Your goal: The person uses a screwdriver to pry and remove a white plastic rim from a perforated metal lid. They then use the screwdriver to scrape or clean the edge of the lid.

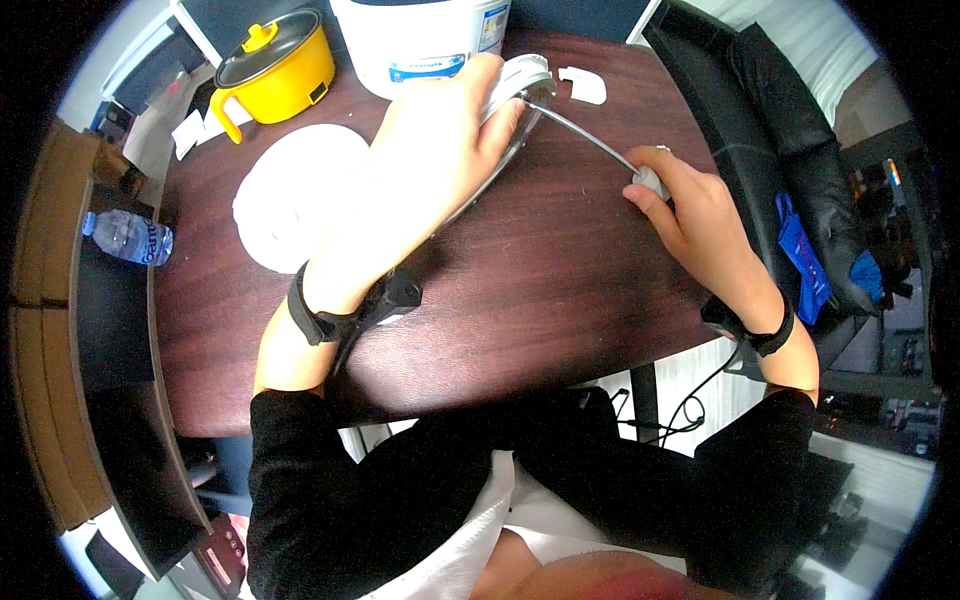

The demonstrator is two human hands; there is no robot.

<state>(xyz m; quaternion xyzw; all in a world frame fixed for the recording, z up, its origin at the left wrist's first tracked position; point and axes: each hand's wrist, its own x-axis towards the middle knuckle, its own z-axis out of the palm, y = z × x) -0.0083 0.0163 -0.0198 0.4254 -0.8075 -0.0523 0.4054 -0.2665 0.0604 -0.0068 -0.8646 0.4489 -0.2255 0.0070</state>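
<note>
My left hand point(430, 150) is closed around a white, rounded piece point(525, 75) with a clear curved rim below it; most of it is hidden under the hand, so its kind cannot be told. A thin grey cord point(588, 137) runs from it, stretched fairly straight, to my right hand point(700, 215). There my thumb and fingers pinch a small grey end piece point(652, 181) of the cord. Beside my left forearm lies a flat white disc point(285, 200), washed out by glare. Beyond the cord rests a small white plastic piece point(586, 85).
At the back of the dark wooden table point(560, 290) stand a yellow pot point(300, 75) with a dark lid and a big white tub point(425, 40). A water bottle point(128, 238) lies past the left edge. A black sofa point(740, 150) is at the right.
</note>
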